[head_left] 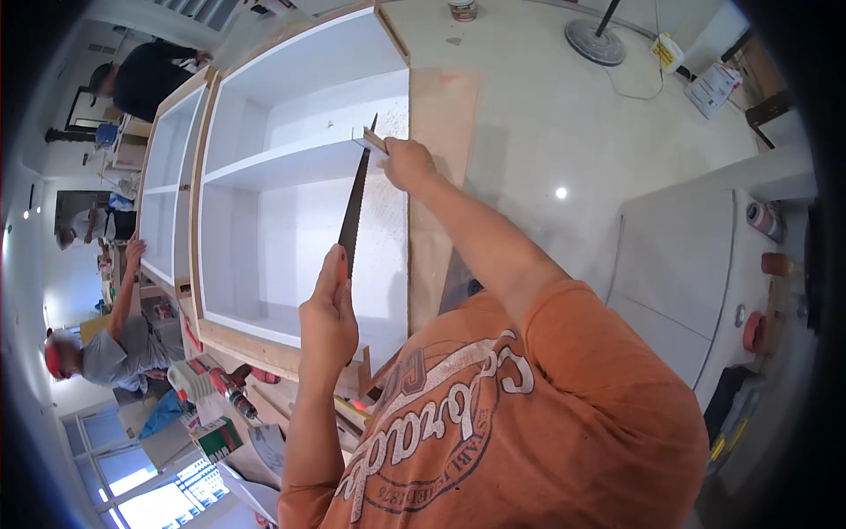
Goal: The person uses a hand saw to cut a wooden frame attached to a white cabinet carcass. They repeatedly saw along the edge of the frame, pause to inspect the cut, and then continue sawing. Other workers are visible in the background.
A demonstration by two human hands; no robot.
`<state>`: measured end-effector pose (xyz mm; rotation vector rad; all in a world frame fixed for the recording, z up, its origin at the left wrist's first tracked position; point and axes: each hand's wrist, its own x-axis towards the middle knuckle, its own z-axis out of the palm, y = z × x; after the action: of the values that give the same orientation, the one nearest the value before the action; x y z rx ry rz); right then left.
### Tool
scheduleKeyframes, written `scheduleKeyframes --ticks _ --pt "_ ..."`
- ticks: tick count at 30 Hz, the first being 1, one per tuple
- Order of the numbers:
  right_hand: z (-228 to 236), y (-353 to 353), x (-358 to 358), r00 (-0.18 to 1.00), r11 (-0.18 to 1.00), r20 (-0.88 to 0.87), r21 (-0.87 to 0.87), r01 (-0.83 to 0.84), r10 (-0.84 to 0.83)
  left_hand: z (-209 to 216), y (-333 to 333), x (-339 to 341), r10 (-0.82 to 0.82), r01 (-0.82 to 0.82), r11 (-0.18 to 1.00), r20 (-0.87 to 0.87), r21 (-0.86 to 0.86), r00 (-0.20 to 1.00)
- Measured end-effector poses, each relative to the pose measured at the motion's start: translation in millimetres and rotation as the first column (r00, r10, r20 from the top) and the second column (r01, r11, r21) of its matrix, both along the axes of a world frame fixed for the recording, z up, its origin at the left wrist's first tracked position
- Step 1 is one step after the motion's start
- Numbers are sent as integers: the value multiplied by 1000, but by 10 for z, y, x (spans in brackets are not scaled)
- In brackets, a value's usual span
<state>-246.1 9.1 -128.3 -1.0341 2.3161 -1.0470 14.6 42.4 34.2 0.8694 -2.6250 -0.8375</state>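
Observation:
My left hand (pixel 329 313) is closed around the orange handle of a handsaw. The dark toothed saw blade (pixel 354 207) slants up and away, crossing near the end of a white divider board (pixel 282 161). This board runs across a white-lined wooden cabinet frame (pixel 304 198) that lies open side up. My right hand (pixel 410 165) grips a small wooden end piece (pixel 375 144) at the divider's near end, just right of the blade. Whether that piece is still joined to the board I cannot tell. Sawdust speckles the cabinet's white panel beside the blade.
A second white-lined frame (pixel 172 167) stands left, with a person in a red cap (pixel 66 355) touching it. Other people are farther back. A red drill (pixel 236 395) and a jug (pixel 189 379) sit lower left. A round stand base (pixel 595 41) rests on the floor.

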Motion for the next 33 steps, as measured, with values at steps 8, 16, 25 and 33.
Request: scheduleKeyframes --ticks 8,16,25,33 --pt "-30 -37 45 1000 995 -11 -100 -1 0 -814 -565 -1003 39 -51 992 -108 -114 993" --pt "-98 19 43 997 995 69 -97 28 -22 -227 -337 -858 93 -98 993 69 66 993" --pt "-63 4 123 1000 1000 24 -24 -19 19 -154 -486 -1074 113 -116 993 154 7 982" --pt "-8 54 -4 999 1000 40 5 6 -6 -87 -175 -160 -60 58 994 -21 -92 998"
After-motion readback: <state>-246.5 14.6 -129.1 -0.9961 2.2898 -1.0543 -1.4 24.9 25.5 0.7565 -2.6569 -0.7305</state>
